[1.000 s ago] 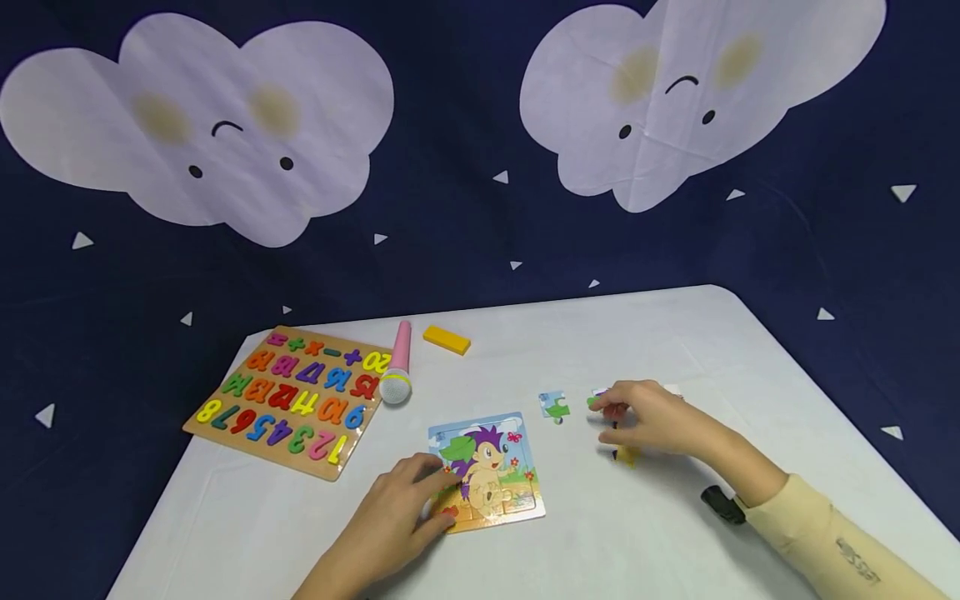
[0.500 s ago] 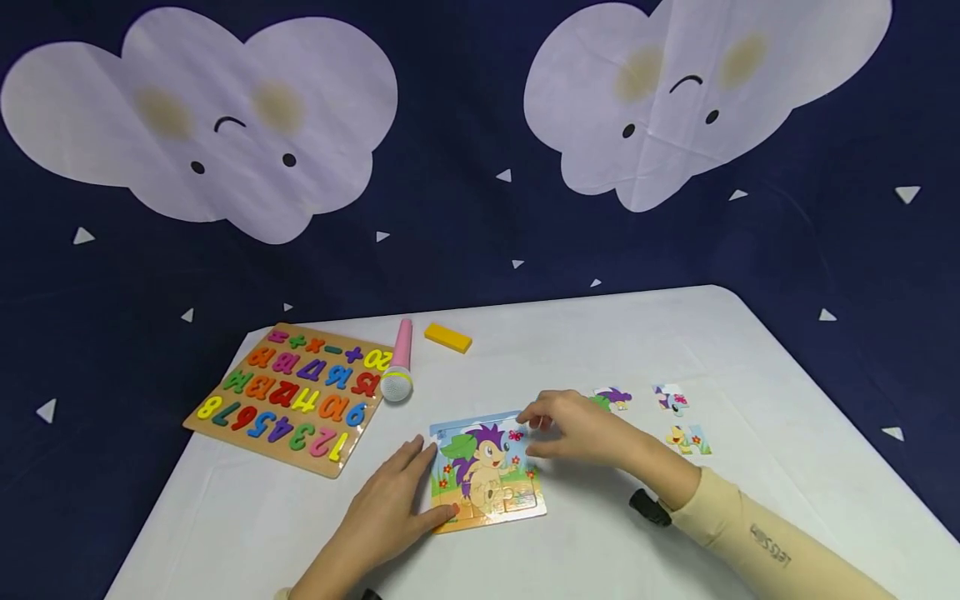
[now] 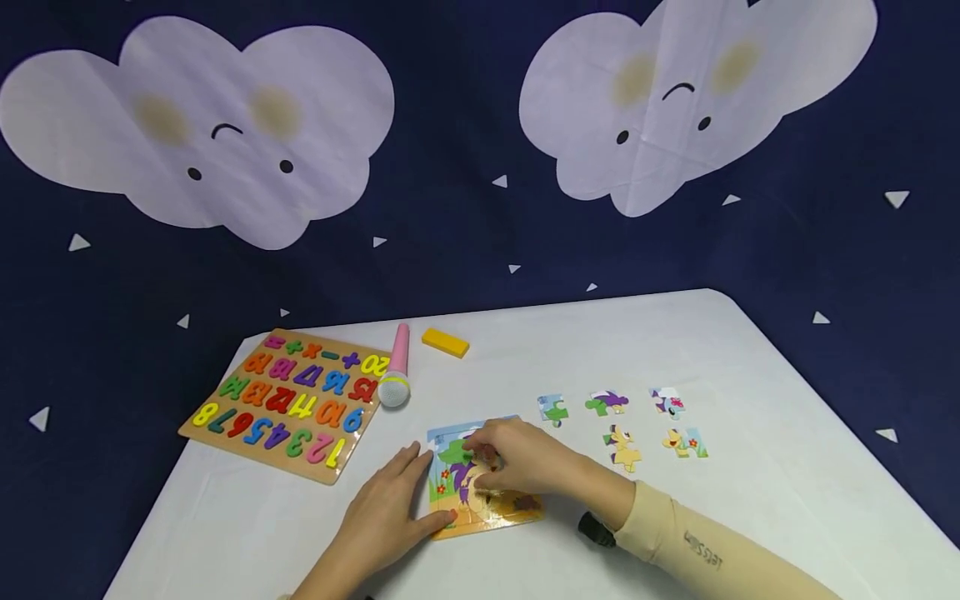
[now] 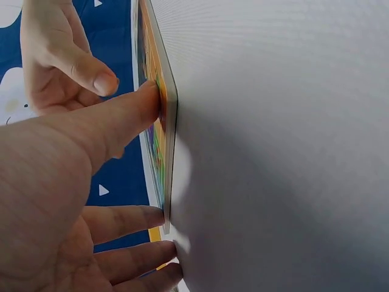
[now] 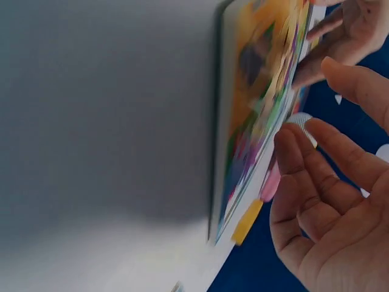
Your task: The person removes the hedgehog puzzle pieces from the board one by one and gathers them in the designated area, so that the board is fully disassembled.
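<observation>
A square puzzle board (image 3: 495,523) with a hedgehog picture lies at the front middle of the table. My left hand (image 3: 384,510) spans its left side, thumb pressing on the front left corner and the straight fingers along the edge. Over the picture hovers my right hand (image 3: 525,457), covering its upper right part. In the right wrist view that hand's fingers bend loosely, the thumb stands apart, and nothing is between them. To the right lie loose puzzle pieces: a blue and green one (image 3: 552,408), a purple and green one (image 3: 607,402) and several others.
At the left lies a wooden number board (image 3: 277,404) with coloured numerals. A pink toy microphone (image 3: 400,358) leans on its right edge, and a yellow block (image 3: 446,342) is near the back edge. Behind the table (image 3: 750,375) hangs a dark blue cloth (image 3: 450,167) with clouds.
My right hand has moved left from the loose pieces, past the board's right edge, to above the picture. The left hand's fingers have drawn back from the picture to the board's left edge.
</observation>
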Motion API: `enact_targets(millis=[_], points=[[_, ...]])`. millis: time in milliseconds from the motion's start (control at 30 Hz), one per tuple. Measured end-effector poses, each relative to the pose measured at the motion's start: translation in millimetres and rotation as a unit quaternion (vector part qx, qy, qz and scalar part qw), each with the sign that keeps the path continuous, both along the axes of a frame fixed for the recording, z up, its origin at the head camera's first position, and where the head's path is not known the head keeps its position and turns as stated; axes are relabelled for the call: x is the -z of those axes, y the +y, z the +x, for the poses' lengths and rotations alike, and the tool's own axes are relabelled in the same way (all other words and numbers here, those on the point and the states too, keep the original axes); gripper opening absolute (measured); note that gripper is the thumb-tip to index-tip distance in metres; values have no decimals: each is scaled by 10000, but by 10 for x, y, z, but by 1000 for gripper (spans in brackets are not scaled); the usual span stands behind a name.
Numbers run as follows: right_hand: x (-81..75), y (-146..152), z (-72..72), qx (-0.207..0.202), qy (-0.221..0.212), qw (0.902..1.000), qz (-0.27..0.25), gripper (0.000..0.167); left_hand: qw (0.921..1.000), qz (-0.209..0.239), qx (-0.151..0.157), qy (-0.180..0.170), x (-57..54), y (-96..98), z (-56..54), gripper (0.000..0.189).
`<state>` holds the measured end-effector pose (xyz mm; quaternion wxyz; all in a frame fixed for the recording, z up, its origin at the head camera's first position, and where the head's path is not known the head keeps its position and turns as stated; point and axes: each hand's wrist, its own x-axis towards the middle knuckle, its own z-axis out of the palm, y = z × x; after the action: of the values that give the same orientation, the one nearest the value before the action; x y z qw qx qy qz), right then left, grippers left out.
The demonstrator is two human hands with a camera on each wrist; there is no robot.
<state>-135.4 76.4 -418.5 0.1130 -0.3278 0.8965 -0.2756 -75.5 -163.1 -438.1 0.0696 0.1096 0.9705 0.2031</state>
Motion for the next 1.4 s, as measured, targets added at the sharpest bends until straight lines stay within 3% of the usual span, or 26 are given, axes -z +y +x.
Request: enact_targets(millis=[367,833,1400], points=[[61,-261,46,226,-172,9992,282,48,9999,-15,43,153,-1,-3,20,94],[77,-312,33,320,-284,9990,82,52,9998,-98,49,182,11,-4,14,93],[93,-330,4,172,-238,9993,215,43,9998,-135,33,158,13,-2,9,93]])
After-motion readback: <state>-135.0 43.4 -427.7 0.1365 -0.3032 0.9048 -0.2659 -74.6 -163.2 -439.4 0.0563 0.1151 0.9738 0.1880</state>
